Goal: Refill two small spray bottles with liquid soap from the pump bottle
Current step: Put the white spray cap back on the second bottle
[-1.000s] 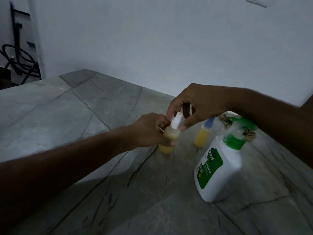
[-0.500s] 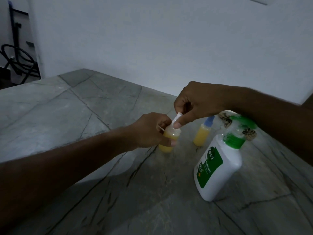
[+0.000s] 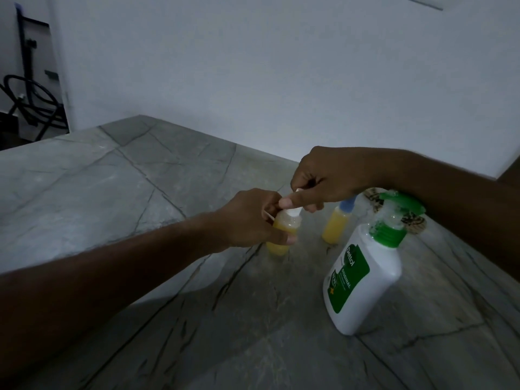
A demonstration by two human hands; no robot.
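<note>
Spray bottle (image 3: pixel 281 235) with yellow soap stood on the desk (image 3: pixel 140 209), the left hand (image 3: pixel 253 218) gripping its body while right hand (image 3: pixel 323 178) fingers (image 3: pixel 289 202) pinched its white top. Second bottle (image 3: pixel 334 226) (blue-capped) and pump bottle (image 3: pixel 363 277) stood right of them.

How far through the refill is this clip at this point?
Nearly finished, it seems. Both spray bottles hold yellow liquid: the far one stands capped in blue beside the pump bottle. In hand: the left hand grips the near bottle while the right hand pinches its white spray top at the neck. Left: seating that top; whether it is tight cannot be told.
</note>
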